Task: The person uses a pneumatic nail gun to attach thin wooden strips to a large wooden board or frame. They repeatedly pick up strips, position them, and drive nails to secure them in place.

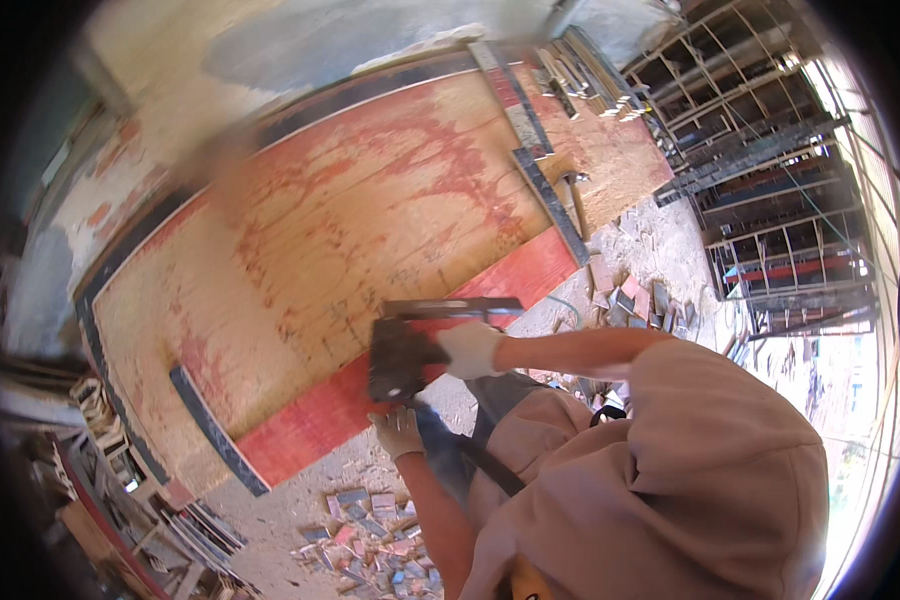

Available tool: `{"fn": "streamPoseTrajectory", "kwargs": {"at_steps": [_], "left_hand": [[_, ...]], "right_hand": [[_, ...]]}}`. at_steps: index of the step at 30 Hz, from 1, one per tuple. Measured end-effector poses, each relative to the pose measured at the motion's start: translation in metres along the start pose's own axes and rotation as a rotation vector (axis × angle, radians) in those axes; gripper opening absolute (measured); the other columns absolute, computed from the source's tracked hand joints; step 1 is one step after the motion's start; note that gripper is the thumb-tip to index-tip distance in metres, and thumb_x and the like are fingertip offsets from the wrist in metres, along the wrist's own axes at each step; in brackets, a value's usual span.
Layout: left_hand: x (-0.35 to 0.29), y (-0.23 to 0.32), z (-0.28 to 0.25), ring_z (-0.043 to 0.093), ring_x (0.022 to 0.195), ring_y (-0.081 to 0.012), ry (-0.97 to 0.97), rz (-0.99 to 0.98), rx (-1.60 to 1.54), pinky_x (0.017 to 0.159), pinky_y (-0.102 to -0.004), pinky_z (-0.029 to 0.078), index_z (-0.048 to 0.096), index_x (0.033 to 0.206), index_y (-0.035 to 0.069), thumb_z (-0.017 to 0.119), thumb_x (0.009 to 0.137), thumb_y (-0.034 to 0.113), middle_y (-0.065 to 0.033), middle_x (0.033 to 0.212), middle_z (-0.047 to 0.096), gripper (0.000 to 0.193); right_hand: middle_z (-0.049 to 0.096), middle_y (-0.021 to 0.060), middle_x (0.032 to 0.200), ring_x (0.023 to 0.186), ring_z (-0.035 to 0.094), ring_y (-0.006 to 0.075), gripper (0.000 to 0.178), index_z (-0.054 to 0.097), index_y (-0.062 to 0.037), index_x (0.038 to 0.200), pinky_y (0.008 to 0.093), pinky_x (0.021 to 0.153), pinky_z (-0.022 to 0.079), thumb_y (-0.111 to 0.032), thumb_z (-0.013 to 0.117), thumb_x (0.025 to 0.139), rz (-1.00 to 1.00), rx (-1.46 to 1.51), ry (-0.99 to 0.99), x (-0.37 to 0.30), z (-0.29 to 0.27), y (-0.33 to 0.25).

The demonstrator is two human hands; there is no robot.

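My right hand [470, 350], in a white glove, is closed round the handle of a dark nail gun [398, 350] with a long magazine pointing right. The tool rests over a red board strip [310, 415] along the near edge of a large plywood panel [370, 220]. Just below the tool's head, my left hand [398, 432], gloved too, grips the near edge of the red strip. Its fingertips are partly hidden. Under the tool, the contact point with the board cannot be seen.
A hammer [576, 200] lies on the panel's right end. Dark strips [220, 430] sit along the panel's sides. Scrap wood offcuts [380, 530] cover the floor nearby. Sticks of timber [590, 75] are stacked at the far right, beside dark lattice frames [770, 200].
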State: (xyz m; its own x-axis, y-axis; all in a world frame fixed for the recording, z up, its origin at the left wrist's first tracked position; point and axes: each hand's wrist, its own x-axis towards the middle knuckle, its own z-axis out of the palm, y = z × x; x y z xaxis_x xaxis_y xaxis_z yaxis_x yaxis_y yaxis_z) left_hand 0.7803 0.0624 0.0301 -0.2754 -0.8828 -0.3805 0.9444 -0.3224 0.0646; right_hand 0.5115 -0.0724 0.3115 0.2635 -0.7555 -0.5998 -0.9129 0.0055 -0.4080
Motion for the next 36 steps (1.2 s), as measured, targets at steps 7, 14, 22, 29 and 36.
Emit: {"fn": "streamPoseTrajectory", "kwargs": {"at_steps": [7, 14, 22, 29, 36], "left_hand": [[0.050, -0.120, 0.093, 0.048, 0.133, -0.0339, 0.626, 0.068, 0.003, 0.112, -0.0521, 0.039, 0.048, 0.143, 0.004, 0.061, 0.094, 0.056, -0.0143, 0.146, 0.053, 0.072], [0.052, -0.116, 0.083, 0.050, 0.132, -0.0326, 0.708, 0.107, 0.144, 0.112, -0.0505, 0.041, 0.051, 0.142, 0.007, 0.061, 0.094, 0.057, -0.0124, 0.146, 0.054, 0.071], [0.029, -0.118, 0.113, 0.050, 0.134, -0.0302, 0.923, 0.212, 0.335, 0.111, -0.0497, 0.043, 0.053, 0.140, 0.010, 0.057, 0.096, 0.059, -0.0062, 0.147, 0.054, 0.066], [0.024, -0.122, 0.161, 0.050, 0.134, -0.0302, 0.703, 0.378, 0.360, 0.115, -0.0507, 0.039, 0.054, 0.140, 0.010, 0.058, 0.096, 0.055, -0.0067, 0.145, 0.055, 0.062], [0.028, -0.123, 0.271, 0.060, 0.120, -0.0313, 0.844, 0.648, 0.168, 0.108, -0.0516, 0.046, 0.060, 0.131, 0.007, 0.065, 0.097, 0.039, -0.0099, 0.130, 0.065, 0.047]], "right_hand": [[0.071, 0.0260, 0.095, 0.092, 0.071, 0.0406, 0.039, 0.069, -0.0025, 0.101, 0.0496, 0.082, 0.056, -0.031, 0.066, 0.075, 0.631, 0.174, 0.362, -0.091, -0.017, 0.282], [0.071, 0.0296, 0.103, 0.102, 0.069, 0.0424, 0.042, 0.072, 0.0041, 0.102, 0.0477, 0.088, 0.056, -0.027, 0.065, 0.075, 0.900, 0.487, 0.408, -0.079, -0.046, 0.464], [0.067, 0.0348, 0.106, 0.109, 0.065, 0.0476, 0.041, 0.070, 0.0091, 0.103, 0.0510, 0.093, 0.052, -0.022, 0.065, 0.077, 0.872, 0.150, 0.806, -0.021, -0.052, 0.626], [0.058, 0.0176, 0.135, 0.124, 0.055, 0.0282, 0.065, 0.046, 0.0023, 0.144, 0.0396, 0.107, 0.043, -0.026, 0.065, 0.089, 0.096, 0.609, 0.652, -0.022, -0.067, 0.689], [0.039, 0.0178, 0.156, 0.140, 0.043, 0.0269, 0.054, 0.027, 0.0056, 0.155, 0.0381, 0.119, 0.032, -0.021, 0.034, 0.109, 0.140, 0.727, 0.614, -0.260, 0.010, 0.598]]}}
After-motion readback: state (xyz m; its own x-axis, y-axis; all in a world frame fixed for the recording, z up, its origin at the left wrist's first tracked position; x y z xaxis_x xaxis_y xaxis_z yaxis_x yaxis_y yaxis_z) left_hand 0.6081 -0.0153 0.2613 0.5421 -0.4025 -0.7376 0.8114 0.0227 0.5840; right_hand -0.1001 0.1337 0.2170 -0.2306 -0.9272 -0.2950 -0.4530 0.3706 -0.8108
